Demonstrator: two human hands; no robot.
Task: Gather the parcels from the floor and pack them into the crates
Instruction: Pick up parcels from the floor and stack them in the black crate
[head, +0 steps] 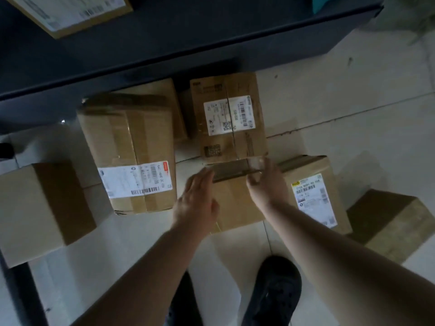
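Several cardboard parcels lie on the pale tiled floor. A small plain parcel (235, 201) sits in the middle, between my hands. My left hand (196, 201) lies flat against its left side, fingers spread. My right hand (266, 184) rests on its right top edge, fingers curled at the corner. Behind it stands a labelled parcel (228, 118). A larger labelled parcel (131, 156) lies to the left, a plain one (42, 208) at far left. On the right are a labelled parcel (313, 194) and a plain one (395, 222).
A dark crate wall (188, 36) runs across the top, with one labelled parcel (70, 12) inside at upper left. My dark shoe (275, 290) stands on the floor below the hands. Bare floor tiles (353, 90) show at the upper right.
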